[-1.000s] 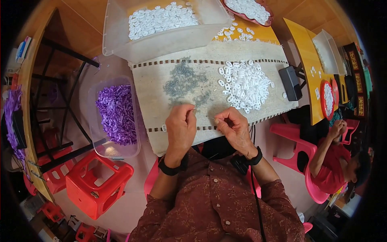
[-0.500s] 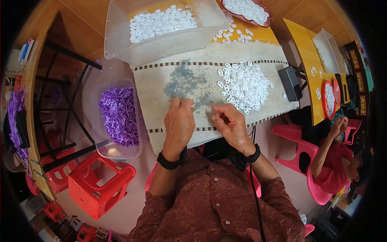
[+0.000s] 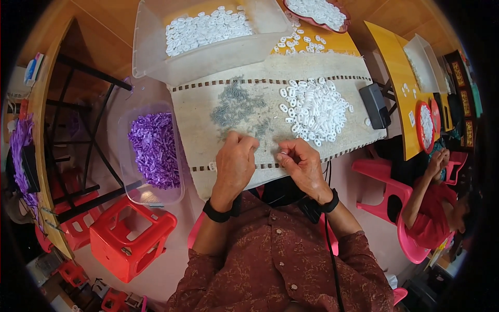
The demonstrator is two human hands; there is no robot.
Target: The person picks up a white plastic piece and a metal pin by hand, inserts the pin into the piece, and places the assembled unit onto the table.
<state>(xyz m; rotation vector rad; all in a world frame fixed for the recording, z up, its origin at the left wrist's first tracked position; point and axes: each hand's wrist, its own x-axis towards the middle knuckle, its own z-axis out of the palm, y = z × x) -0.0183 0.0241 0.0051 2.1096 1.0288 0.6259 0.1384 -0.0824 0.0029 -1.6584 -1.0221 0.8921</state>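
Observation:
My left hand (image 3: 236, 160) is closed just below a pile of small grey screw-like pieces (image 3: 235, 104), thumb and fingers pressed together. Whatever it pinches is hidden behind the fingers. A short distance to its right, my right hand (image 3: 303, 165) is closed with thumb and index finger meeting. A tiny pale spot shows at that pinch, too small to name. Beyond the right hand lies a heap of white oval plastic pieces (image 3: 317, 112), each with two holes. Both hands hover over the near edge of the cream cloth (image 3: 197, 140) on the table.
A clear bin (image 3: 208, 62) of white pieces stands at the back, beside a red dish (image 3: 340, 26). Purple strips fill a tub (image 3: 179, 195) at left, near a red stool (image 3: 130, 244). A black box (image 3: 374, 106) sits at right; another person (image 3: 429, 218) sits beyond.
My left hand has drawn back from the grey pile, moving slightly right and nearer to me. My right hand has shifted a little to the right and nearer, still pinched.

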